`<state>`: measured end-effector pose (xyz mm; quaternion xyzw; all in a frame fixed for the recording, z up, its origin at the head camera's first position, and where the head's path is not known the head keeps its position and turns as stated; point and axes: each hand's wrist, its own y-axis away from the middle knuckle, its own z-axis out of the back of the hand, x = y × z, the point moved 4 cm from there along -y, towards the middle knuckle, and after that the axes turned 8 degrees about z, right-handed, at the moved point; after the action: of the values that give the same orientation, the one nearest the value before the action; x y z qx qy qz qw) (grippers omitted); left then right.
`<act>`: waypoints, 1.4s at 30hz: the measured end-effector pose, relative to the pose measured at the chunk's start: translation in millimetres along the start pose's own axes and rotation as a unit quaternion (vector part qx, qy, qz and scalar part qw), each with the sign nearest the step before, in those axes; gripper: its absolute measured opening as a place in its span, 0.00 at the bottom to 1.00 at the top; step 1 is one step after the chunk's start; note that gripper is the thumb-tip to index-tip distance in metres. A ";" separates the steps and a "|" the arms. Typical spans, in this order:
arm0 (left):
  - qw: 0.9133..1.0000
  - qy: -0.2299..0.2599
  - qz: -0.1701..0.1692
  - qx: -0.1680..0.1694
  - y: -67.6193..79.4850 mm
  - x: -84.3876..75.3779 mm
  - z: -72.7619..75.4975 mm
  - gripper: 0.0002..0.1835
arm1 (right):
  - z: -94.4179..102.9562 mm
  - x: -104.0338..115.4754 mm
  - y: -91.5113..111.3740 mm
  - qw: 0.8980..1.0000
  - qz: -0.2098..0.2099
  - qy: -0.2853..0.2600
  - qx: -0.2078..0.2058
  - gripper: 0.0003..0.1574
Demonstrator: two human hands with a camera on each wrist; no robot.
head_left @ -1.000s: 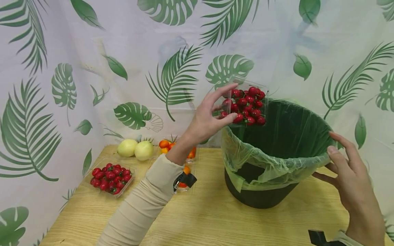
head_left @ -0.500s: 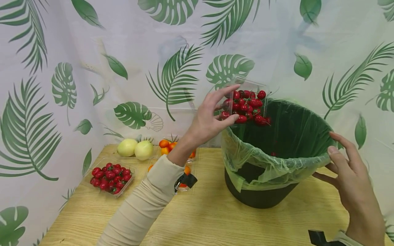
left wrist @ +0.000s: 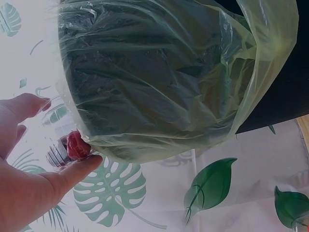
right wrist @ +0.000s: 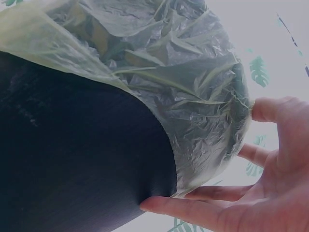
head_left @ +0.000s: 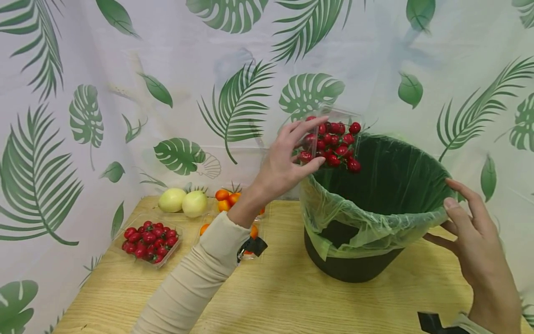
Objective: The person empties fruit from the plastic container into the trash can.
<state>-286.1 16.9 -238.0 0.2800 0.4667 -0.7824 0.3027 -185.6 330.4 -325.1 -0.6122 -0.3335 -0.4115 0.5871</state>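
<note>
My left hand (head_left: 283,160) grips a clear plastic box (head_left: 340,113) of red cherry tomatoes (head_left: 333,144), thumb on the near side and fingers on the far side. The box tips toward the mouth of a black bin (head_left: 354,264), above its left rim. A thin green bag (head_left: 346,211) lines the bin and folds over its rim; the bin leans to the right. With fingers spread and mostly straight, my right hand (head_left: 479,241) touches the bin's right rim and outer side. In the left wrist view, one tomato (left wrist: 77,145) shows inside the box beside the thumb; the bag hides the rest.
At the table's left is another clear box of red cherry tomatoes (head_left: 150,243). Two pale yellow-green round fruits (head_left: 194,204) sit behind it. Boxes of orange tomatoes (head_left: 223,202) stand partly behind my left forearm. A leaf-patterned curtain (head_left: 250,55) hangs behind the wooden table (head_left: 267,297).
The box has shifted slightly and tilted; some tomatoes have tumbled out into the bin, and fewer lie in it. My right hand and the bin have stayed in place.
</note>
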 end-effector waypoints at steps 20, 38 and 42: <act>1.000 -0.028 -0.010 -0.004 -1.5 -3.8 -1.8 0.35 | 0.1 -1.1 -0.1 1.000 -0.001 0.015 -0.001 0.32; 1.000 -0.024 -0.008 -0.006 2.1 -6.0 -3.7 0.35 | 0.0 -2.0 0.4 1.000 -0.007 0.029 -0.001 0.32; 0.999 -0.033 -0.015 -0.011 1.6 -6.3 -3.3 0.35 | 0.1 -1.6 -0.5 1.000 -0.006 0.024 0.000 0.32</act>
<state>-280.3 20.7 -235.7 0.2436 0.4698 -0.7903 0.3088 -186.6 330.6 -326.3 -0.6001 -0.3230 -0.4296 0.5924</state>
